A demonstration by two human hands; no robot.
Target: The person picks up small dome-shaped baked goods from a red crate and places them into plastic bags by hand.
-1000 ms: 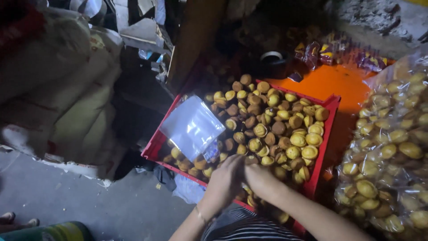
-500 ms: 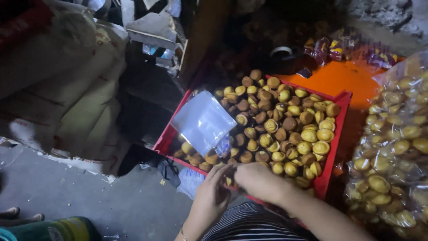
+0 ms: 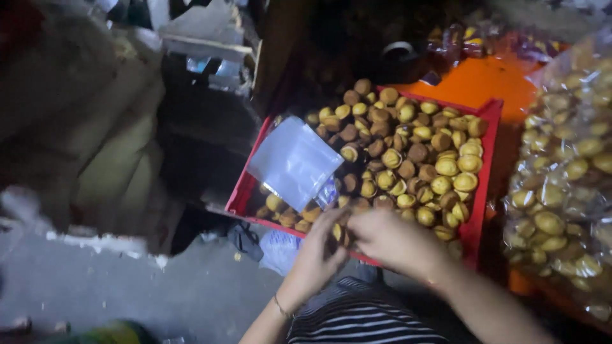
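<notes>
- Nearest to me, the person's striped clothing (image 3: 360,318) fills the bottom edge, with both forearms reaching up from it.
- The left hand (image 3: 322,251), a thin bracelet (image 3: 280,309) at its wrist, meets the right hand (image 3: 389,239) over the near rim of the red tray (image 3: 488,165).
- Both sets of fingers are curled in close together, tips nearly touching; between them sits a small round yellow-brown piece (image 3: 338,232), pinched from either side. It is blurred, so I cannot tell which hand carries most of the grip.
- Down to the left, grey floor (image 3: 159,286), with a crumpled bit of plastic wrap (image 3: 277,248) lying just under the tray's near edge.
- The tray is heaped with small round pastries (image 3: 414,153), some pale yellow, some dark brown, piled loosely.
- A clear flat plastic bag (image 3: 294,159) lies tilted on top of the pile at the tray's left side, one corner hanging over the left wall.
- To the right, just beside the tray, a large clear sack (image 3: 564,172) stuffed with the same yellow rounds.
- Beyond the tray, an orange surface (image 3: 475,83) carries a few shiny wrapped packets (image 3: 465,41) at its far end.
- Far left, bulky tan sacks (image 3: 95,127) lean in shadow, a flat board (image 3: 207,38) above them.
</notes>
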